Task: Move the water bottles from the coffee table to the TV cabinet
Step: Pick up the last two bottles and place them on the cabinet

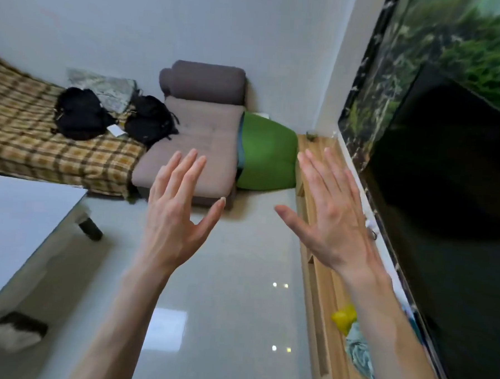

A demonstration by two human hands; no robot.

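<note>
My left hand [176, 211] is raised in the middle of the view, fingers spread, holding nothing. My right hand [328, 213] is raised beside it, also spread and empty, over the edge of the wooden TV cabinet [316, 175] that runs along the right wall. The white coffee table [18, 223] fills the lower left; the part of its top in view shows no bottle. No water bottle is clearly visible. A yellow thing [344, 319] and a pale blue thing [360, 351] lie on the cabinet, partly hidden behind my right forearm.
A dark TV screen [451, 200] stands on the cabinet at the right. A grey chair [199, 146], a green bag-like thing [266, 155] and a plaid-covered sofa [28, 137] with two black bags line the far wall. Glossy pale floor lies between table and cabinet.
</note>
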